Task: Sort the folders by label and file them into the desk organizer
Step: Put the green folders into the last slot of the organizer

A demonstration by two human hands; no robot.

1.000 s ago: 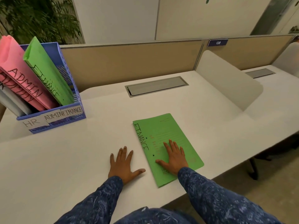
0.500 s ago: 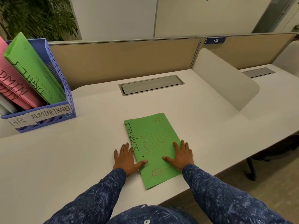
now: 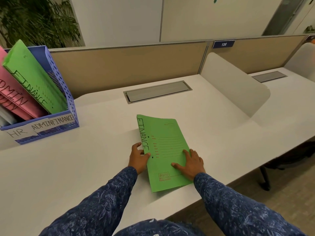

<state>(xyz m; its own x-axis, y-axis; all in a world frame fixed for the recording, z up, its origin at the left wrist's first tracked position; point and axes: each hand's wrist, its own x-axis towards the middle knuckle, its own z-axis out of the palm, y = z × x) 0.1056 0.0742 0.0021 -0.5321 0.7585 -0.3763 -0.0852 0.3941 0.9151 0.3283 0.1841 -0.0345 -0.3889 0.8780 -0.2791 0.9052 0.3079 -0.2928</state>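
A green FINANCE folder [image 3: 163,150] lies near the desk [image 3: 85,167] front edge; left hand [image 3: 138,157] pinches its spine edge, right hand [image 3: 191,163] flat, fingers spread, on its cover. The blue organizer [image 3: 58,123], well left, holds pink ADMIN folders [image 3: 15,99] and another green folder [image 3: 34,79]

I am looking at an open-plan office. The white desk [image 3: 85,167] runs on into a neighbouring workstation, split off by a low rounded white divider [image 3: 233,86], and a tan fabric partition [image 3: 127,63] closes the back. A blue number plate [image 3: 223,44] reading 138 sits on that partition's top rail. A grey cable hatch [image 3: 157,91] is set flush into the desktop, with a second hatch [image 3: 269,76] on the next desk. A blue desk organizer [image 3: 56,116] labelled HR, ADMIN and FINANCE holds paper folders, and a potted plant [image 3: 37,21] stands behind it
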